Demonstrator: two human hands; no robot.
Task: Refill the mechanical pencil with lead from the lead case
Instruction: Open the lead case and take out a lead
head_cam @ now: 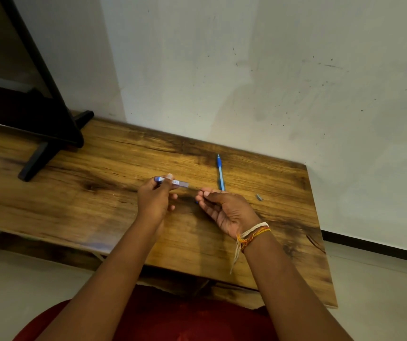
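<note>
My left hand (pixel 154 199) holds the lead case (pixel 173 182), a slim blue, white and grey tube, level above the wooden table (pixel 99 173); its grey end points right. My right hand (pixel 224 210) is just right of that end, thumb and forefinger pinched on what looks like a thin dark lead (pixel 195 188), barely visible. A small dark blue piece (pixel 196 201) shows under its lower fingers. The blue mechanical pencil (pixel 220 172) lies on the table behind my right hand, tip pointing away. A small grey cap (pixel 259 197) lies to the right.
A black stand with a flat foot (pixel 35 161) occupies the table's far left. A white wall (pixel 271 82) runs right behind the table. The table's right edge (pixel 320 230) is close to the grey cap. My red-clothed lap (pixel 185 321) sits below the near edge.
</note>
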